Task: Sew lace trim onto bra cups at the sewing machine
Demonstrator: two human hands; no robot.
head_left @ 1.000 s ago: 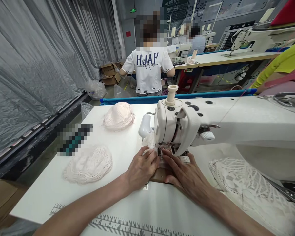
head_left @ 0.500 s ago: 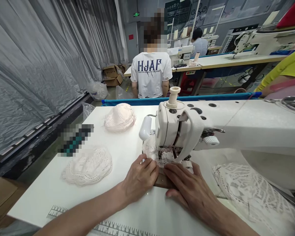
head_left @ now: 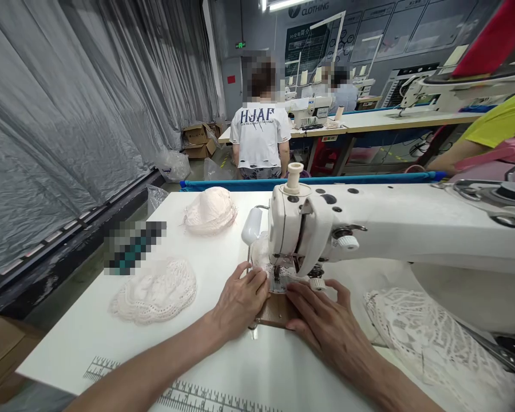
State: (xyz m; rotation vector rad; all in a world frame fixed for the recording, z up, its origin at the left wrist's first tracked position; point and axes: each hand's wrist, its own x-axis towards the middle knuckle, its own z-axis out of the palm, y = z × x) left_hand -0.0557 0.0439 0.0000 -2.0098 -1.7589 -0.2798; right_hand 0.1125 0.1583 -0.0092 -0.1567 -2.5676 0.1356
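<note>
My left hand [head_left: 240, 302] and my right hand [head_left: 326, 320] lie flat side by side on the white table [head_left: 223, 366], fingers stretched toward the needle of a white sewing machine [head_left: 309, 229]. Both press on a small piece of white lace [head_left: 278, 281] that runs under the presser foot. A brown board [head_left: 277, 312] shows between the two hands, under the lace.
Two lace pieces lie to the left: a flat one [head_left: 154, 292] near and a domed one [head_left: 210, 210] farther back. More lace [head_left: 429, 337] is heaped on the right under the machine arm. A person in a white T-shirt [head_left: 260, 137] stands behind the table; other sewing stations are beyond.
Both hands have drawn back slightly toward me, away from the needle, uncovering more of the brown board. The camera has tilted up a little.
</note>
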